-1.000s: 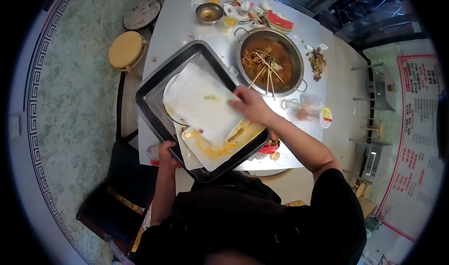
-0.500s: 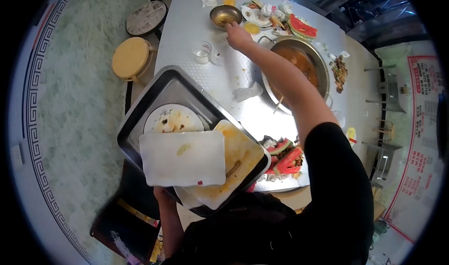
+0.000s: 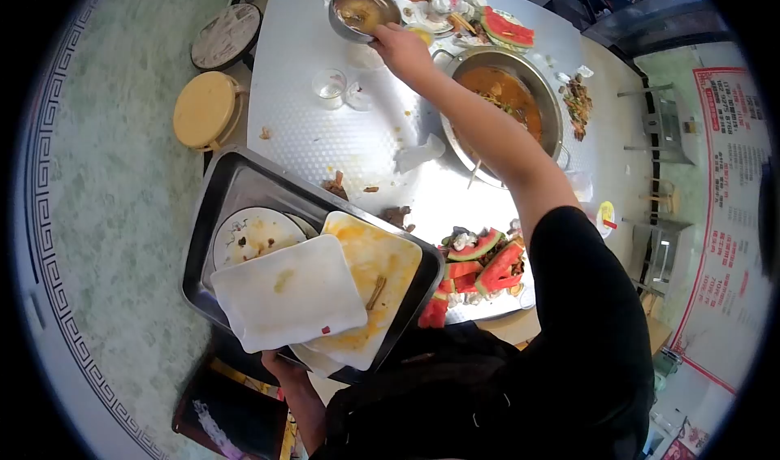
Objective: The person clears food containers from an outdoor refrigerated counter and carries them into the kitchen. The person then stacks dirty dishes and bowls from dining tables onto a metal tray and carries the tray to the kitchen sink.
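My right hand (image 3: 400, 52) grips the rim of a small metal bowl (image 3: 363, 12) with some liquid and scraps in it, at the table's far side. My left hand (image 3: 280, 364) holds the near left edge of a black tray (image 3: 253, 176), its fingers partly hidden beneath it. On the tray lie a white rectangular plate (image 3: 291, 293), a yellow-stained plate (image 3: 390, 265) and a round plate (image 3: 253, 234) with food bits. To the right of the bowl, a large metal pot (image 3: 548, 95) of reddish broth stands under my right forearm.
Watermelon rinds and scraps (image 3: 487, 265) lie on the near right of the table (image 3: 301, 135). A clear cup (image 3: 329, 88) stands left of centre. Used plates and a watermelon slice (image 3: 508, 28) are at the back. Stools (image 3: 203, 109) stand at left; a lidded cup (image 3: 605, 218) is at right.
My right hand has left the white plate, reached across the table and taken hold of the metal bowl, which now tilts and has shifted left. The tray has turned and moved lower left.
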A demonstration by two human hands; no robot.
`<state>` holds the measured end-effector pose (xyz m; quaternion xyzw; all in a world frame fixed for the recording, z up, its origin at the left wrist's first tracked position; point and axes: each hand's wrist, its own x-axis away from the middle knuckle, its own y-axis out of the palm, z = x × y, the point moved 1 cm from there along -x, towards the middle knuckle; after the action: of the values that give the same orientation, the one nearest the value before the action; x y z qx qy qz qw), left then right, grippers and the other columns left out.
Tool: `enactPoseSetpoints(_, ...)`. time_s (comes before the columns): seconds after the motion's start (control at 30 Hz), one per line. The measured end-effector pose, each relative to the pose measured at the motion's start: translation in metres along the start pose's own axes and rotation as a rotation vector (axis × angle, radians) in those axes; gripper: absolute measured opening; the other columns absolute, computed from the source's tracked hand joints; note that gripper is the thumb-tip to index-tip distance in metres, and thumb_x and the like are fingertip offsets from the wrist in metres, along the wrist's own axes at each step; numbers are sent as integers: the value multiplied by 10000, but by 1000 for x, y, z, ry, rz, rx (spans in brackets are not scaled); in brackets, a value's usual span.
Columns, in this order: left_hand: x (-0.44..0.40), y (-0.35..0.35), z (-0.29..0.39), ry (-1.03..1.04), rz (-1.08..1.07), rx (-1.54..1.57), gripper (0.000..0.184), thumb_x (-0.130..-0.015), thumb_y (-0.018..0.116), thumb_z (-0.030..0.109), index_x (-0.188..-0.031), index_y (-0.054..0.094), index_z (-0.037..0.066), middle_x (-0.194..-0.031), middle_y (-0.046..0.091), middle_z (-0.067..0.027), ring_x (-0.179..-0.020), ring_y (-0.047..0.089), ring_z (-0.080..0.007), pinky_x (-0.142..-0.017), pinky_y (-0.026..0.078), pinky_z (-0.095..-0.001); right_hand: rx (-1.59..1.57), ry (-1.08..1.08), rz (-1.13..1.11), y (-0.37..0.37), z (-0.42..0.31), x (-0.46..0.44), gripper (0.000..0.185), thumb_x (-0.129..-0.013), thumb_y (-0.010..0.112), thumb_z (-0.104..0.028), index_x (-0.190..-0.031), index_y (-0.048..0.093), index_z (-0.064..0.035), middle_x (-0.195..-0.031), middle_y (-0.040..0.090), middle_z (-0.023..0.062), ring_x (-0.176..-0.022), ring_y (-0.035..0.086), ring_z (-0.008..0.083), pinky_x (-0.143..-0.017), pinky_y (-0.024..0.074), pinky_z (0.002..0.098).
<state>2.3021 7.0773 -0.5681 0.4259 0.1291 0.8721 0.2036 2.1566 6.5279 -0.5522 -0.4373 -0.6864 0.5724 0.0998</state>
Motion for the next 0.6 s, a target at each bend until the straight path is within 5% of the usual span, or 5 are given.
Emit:
enactPoseSetpoints(0.23,-4,-11,-6,104,-52,-180,395,-690,439,107,-1054,490,-36,-1037,531,-129,-972,519,-266,-860,416,-379,-205,74,17,-122,6,98,162,-743,616,-145,-883,583,-71,-790,573,118,-694,576,272,-621,458,339)
enactPoseSetpoints(0.33,8,-4,-4,83,-44,-167,402,-672,429,97,-1047,490,-35,-1032,531,-128,-982,512,-271,-863,415,-385,-253,336,-152,-133,37,145,159,-772,607,-144,-886,575,-38,-788,590,103,-667,603,224,-577,475,300)
enactPoseSetpoints(0.43,25,12,0,92,-32,-237,412,-641,417,82,-1030,493,-30,-1023,530,-127,-989,505,-275,-869,412,-393,-1155,1008,-95,-138,63,181,187,-826,557,-127,-938,515,16,-851,600,103,-714,620,180,-565,515,226)
enactPoseSetpoints(0.53,52,51,7,-26,-63,-42,405,-622,408,72,-1003,500,-33,-999,535,-131,-970,510,-282,-872,411,-391,-1536,1167,73,-149,80,193,159,-830,552,-153,-927,505,-36,-837,603,75,-724,615,132,-575,525,192)
enactPoseSetpoints(0.6,42,26,-4,-5,-37,-40,405,-613,407,71,-994,503,-31,-974,544,-125,-951,518,-286,-869,415,-378,-1581,1043,40,-179,51,183,154,-832,549,-154,-923,507,-38,-840,603,75,-713,615,131,-574,523,187)
